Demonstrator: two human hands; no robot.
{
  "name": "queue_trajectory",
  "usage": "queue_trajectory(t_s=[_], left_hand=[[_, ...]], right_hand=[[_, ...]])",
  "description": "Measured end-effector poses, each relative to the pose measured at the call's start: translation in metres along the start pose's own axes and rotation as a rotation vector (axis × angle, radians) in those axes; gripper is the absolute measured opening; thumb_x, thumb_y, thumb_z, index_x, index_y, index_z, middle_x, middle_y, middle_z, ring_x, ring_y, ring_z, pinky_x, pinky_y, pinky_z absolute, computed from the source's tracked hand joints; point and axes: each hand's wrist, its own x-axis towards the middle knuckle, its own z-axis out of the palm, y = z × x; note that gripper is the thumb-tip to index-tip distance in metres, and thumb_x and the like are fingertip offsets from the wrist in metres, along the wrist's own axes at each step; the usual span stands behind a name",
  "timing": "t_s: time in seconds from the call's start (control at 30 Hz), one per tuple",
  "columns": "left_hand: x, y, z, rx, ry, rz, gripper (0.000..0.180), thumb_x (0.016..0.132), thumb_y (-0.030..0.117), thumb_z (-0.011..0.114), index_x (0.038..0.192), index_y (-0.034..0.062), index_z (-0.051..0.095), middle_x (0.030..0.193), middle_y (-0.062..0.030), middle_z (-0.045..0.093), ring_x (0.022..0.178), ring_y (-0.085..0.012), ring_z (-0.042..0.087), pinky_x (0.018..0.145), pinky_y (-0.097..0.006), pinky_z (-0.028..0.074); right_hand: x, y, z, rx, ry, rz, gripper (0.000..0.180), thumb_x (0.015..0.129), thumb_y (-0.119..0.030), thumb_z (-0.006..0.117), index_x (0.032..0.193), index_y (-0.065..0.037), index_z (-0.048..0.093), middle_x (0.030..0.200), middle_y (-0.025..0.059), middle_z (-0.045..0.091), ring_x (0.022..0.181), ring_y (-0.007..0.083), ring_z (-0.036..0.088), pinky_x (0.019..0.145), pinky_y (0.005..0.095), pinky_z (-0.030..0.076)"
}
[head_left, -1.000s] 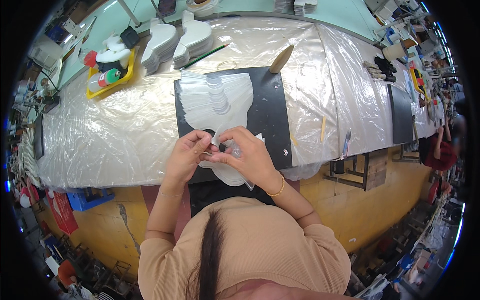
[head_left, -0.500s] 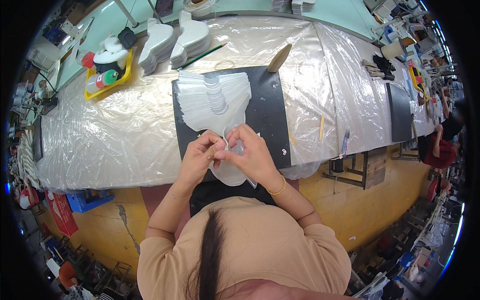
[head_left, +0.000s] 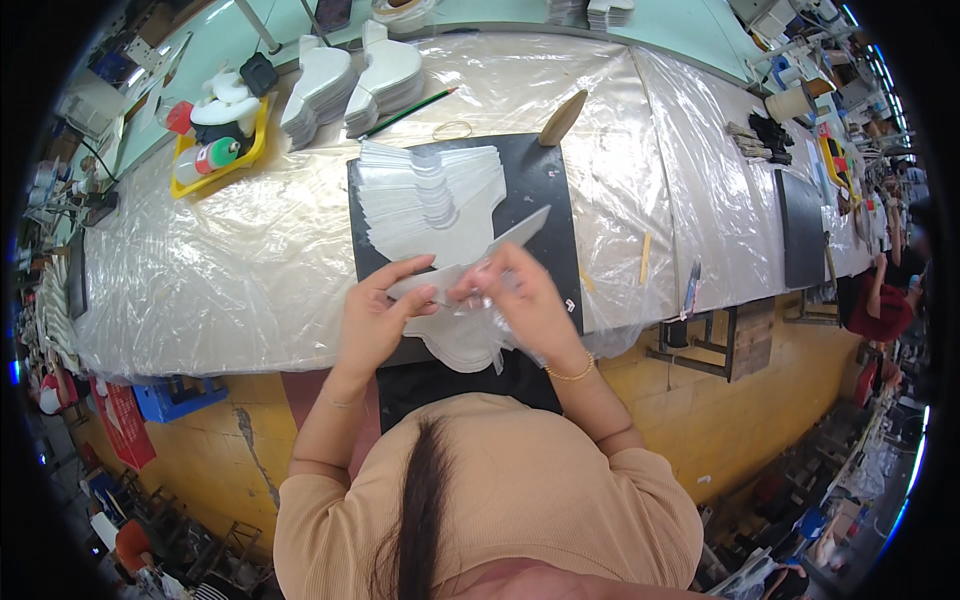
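The left hand pinches a white piece by its left end, thumb on top, the forefinger lifted a little apart from the thumb. The right hand is blurred at the piece's other side, its fingers drawn together; I cannot tell whether they pinch it. A pale tip, straight-edged, slants up past the right fingers; whether it belongs to the same piece is unclear. Just below the grip, a rounded white sheet reaches the near edge of the table.

Directly beyond the grip, a fan of white pieces lies on the black mat, edges overlapping. The mat's right edge runs close beside the right hand, with a strip of black between it and the fan. To the left of the grip, film-covered table stretches wide; to the right, it runs to a yellow strip and a cutter.

At the mat's far right corner stands a stick. Farther out lie a band, a pencil and two stacks. Far left, a yellow tray holds a bottle whose red-and-white label is too small to read.
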Motion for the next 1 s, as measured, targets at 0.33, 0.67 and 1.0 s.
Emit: queue_trajectory(t_s=[0.33,0.67,1.0], left_hand=[[-0.014,0.016,-0.02,-0.017,-0.15,-0.222,0.032,0.087,0.002,0.066,0.118,-0.005,0.062,0.1,-0.0172,0.069,0.079,-0.0177,0.069,0.071,-0.024,0.059],[-0.005,-0.023,-0.029,0.202,-0.238,-0.249,0.029,0.083,0.004,0.072,0.111,-0.001,0.068,0.094,-0.011,0.065,0.071,-0.0131,0.067,0.063,-0.021,0.055],[0.043,-0.046,-0.048,0.783,0.463,0.233,0.048,0.071,0.034,0.084,0.09,0.0001,0.056,0.076,-0.0083,0.055,0.066,-0.0189,0.051,0.061,-0.031,0.043]], right_hand=[[-0.012,-0.027,-0.083,0.424,0.312,-0.146,0.022,0.095,-0.019,0.06,0.088,-0.01,0.042,0.075,0.006,0.054,0.056,0.0208,0.063,0.045,0.0303,0.053],[-0.051,-0.055,-0.172,0.314,0.683,-0.475,0.014,0.096,-0.019,0.059,0.098,-0.008,0.05,0.081,0.0055,0.053,0.063,0.0131,0.05,0.054,0.0234,0.044],[-0.02,-0.034,-0.118,-0.073,0.718,-0.302,0.026,0.086,-0.002,0.068,0.102,-0.009,0.048,0.085,0.0033,0.052,0.067,0.0115,0.053,0.054,0.0231,0.044]])
